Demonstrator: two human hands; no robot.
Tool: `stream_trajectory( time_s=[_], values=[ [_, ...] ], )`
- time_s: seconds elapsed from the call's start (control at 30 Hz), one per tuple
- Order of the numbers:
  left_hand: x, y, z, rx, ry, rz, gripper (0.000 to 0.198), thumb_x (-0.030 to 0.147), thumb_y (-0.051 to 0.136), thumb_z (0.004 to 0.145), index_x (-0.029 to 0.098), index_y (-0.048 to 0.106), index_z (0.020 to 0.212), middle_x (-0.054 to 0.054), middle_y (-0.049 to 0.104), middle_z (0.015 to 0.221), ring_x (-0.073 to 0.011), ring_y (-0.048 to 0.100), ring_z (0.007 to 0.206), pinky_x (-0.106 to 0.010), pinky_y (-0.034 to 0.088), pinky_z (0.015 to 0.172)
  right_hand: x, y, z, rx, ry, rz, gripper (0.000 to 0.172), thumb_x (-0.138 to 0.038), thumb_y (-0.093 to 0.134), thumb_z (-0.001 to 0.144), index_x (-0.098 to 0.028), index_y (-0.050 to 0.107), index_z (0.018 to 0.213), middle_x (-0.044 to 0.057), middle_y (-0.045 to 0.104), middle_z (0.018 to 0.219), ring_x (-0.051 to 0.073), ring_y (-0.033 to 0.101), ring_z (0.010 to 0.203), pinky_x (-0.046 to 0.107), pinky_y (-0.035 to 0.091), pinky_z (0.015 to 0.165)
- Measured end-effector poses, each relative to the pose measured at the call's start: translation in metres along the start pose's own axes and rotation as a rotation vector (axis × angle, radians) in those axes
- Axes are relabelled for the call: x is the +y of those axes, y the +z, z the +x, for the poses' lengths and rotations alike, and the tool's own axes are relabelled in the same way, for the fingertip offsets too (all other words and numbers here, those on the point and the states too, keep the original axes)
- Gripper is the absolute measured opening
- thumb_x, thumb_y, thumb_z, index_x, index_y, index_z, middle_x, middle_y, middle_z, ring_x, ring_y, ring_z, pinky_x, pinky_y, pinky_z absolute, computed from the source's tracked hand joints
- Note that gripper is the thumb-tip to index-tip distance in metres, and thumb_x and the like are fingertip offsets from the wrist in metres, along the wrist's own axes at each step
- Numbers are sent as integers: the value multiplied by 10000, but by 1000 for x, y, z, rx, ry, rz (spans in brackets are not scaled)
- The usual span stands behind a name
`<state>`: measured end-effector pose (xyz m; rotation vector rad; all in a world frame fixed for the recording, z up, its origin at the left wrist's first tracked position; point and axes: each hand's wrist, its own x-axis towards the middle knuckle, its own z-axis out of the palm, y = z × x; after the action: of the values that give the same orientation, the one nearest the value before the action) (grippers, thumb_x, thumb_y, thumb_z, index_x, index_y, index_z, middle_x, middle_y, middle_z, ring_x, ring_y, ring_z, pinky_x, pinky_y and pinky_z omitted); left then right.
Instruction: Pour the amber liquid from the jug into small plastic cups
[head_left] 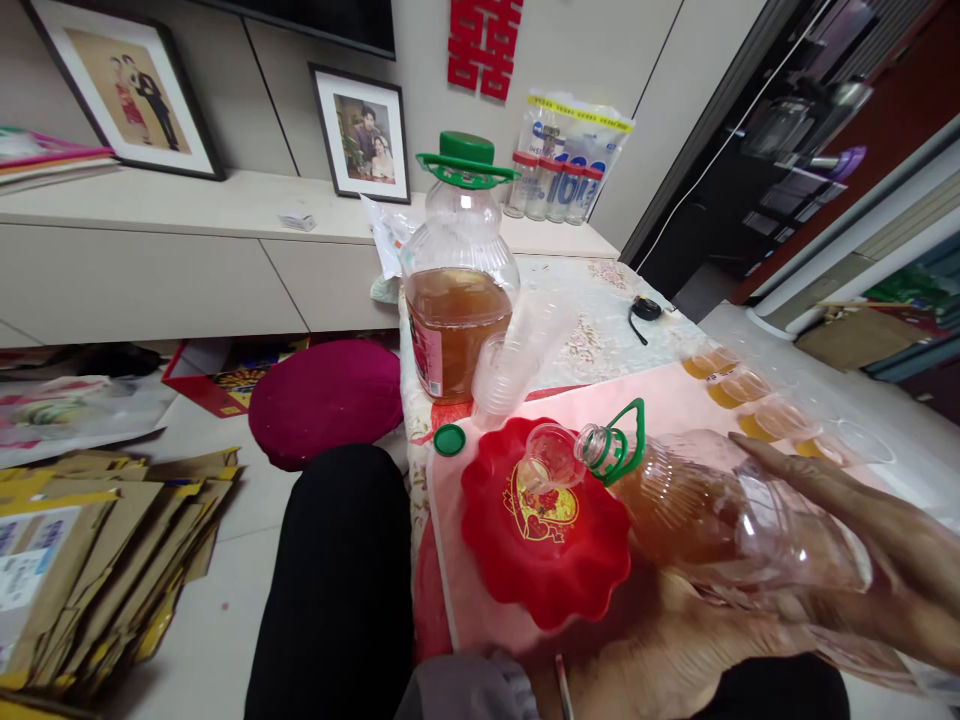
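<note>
A clear plastic bottle of amber liquid lies tipped nearly on its side. My left hand grips it from below, with a bracelet at the wrist. Around its base end is my right hand, its fingers along the upper side. The bottle's uncapped mouth, with a green ring handle, is at the rim of a clear plastic cup. That cup stands on a red scalloped plate. Beside the plate lies a green cap. Whether liquid is flowing is hard to make out.
A large green-capped jug of amber liquid stands behind the plate, beside stacked clear cups. Several filled cups line the right side. A black strapped item lies farther back. A maroon stool and flattened cardboard are left.
</note>
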<state>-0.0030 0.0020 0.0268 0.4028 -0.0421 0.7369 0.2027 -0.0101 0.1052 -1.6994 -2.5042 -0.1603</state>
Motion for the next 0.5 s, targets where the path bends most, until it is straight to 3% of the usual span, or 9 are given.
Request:
stream_trajectory(
  time_s=[0.5],
  values=[
    [4, 3, 1, -6, 37, 20, 628, 441, 936, 713, 213, 717, 1255, -202, 701, 1385, -346, 621, 1409, -540, 429, 1241, -1, -3, 5, -12, -38, -64, 914, -697, 655, 868, -336, 348, 1649, 135, 717, 1414, 435, 743, 1178, 501, 707, 826]
  ],
)
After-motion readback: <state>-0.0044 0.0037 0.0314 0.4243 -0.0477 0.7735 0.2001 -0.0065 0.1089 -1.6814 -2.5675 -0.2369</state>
